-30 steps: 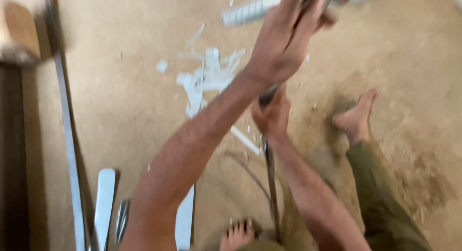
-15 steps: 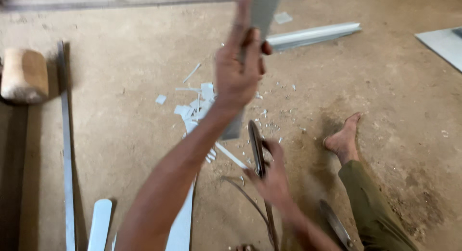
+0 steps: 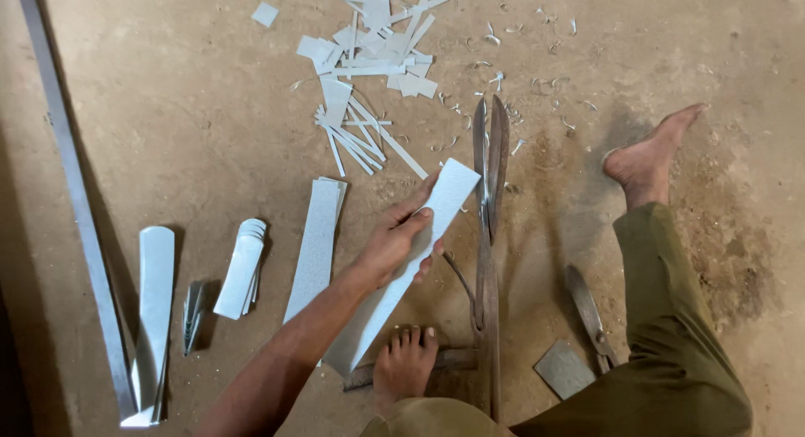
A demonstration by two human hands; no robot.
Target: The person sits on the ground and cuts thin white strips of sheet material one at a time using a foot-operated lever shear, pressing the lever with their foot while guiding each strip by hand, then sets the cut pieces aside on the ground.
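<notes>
Sheet metal strip (image 3: 402,269), long, thin and pale grey, lay slanted in the left hand (image 3: 394,244), whose grip was closed around its middle. It looked light, springy and sharp-edged, so the flat faces seemed safest. Its tip was near the rusty shears (image 3: 488,194) on the dirt floor (image 3: 168,110). The right hand was not visible.

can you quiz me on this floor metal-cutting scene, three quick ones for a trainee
1. True or false: the left hand holds a long pale sheet-metal strip.
2. Which side of the long rusty metal shears on the floor is that strip on? A) left in the picture B) right C) lying across them
3. Fill in: the heap of pale metal offcuts lies on the ____ floor.

Key: 1 true; 2 A; 3 dirt. The right hand is out of view.
</notes>
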